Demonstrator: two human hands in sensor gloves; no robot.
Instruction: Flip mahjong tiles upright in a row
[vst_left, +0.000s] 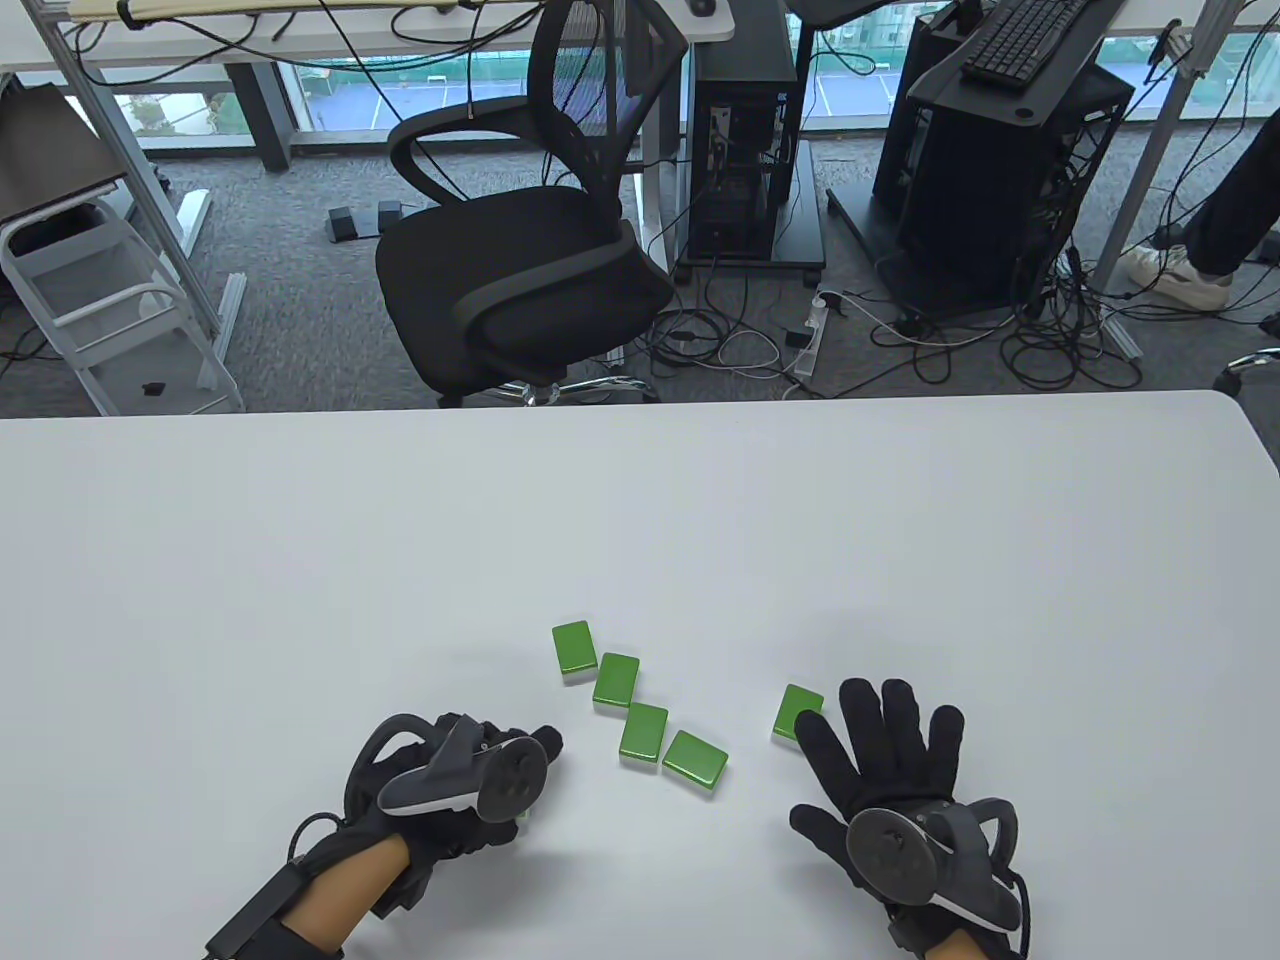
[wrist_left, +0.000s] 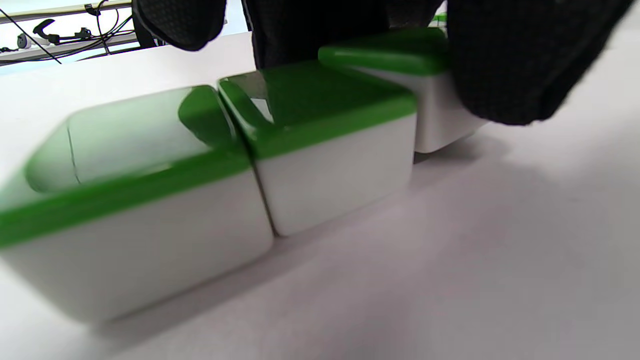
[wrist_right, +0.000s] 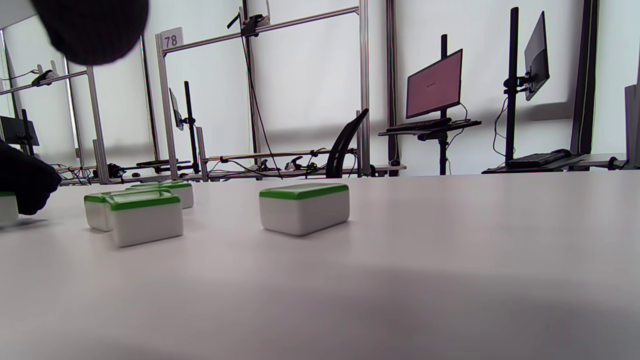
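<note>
Several mahjong tiles lie flat, green backs up, on the white table (vst_left: 300, 560). Four form a loose diagonal chain: the far tile (vst_left: 573, 650), the second (vst_left: 616, 680), the third (vst_left: 643, 735) and the near one (vst_left: 695, 762). A single tile (vst_left: 797, 712) lies to their right and shows in the right wrist view (wrist_right: 304, 207). My right hand (vst_left: 880, 760) lies flat with fingers spread, its index fingertip beside that tile. My left hand (vst_left: 470, 775) curls over three more flat tiles in a row (wrist_left: 320, 120). Its fingers (wrist_left: 505, 60) touch the far ones.
The table's far edge (vst_left: 640, 400) borders an office chair (vst_left: 520, 270) and computer racks on the floor. In the right wrist view the chain of tiles (wrist_right: 145, 217) lies left of the single tile, with my left hand's glove (wrist_right: 25, 185) at the left edge.
</note>
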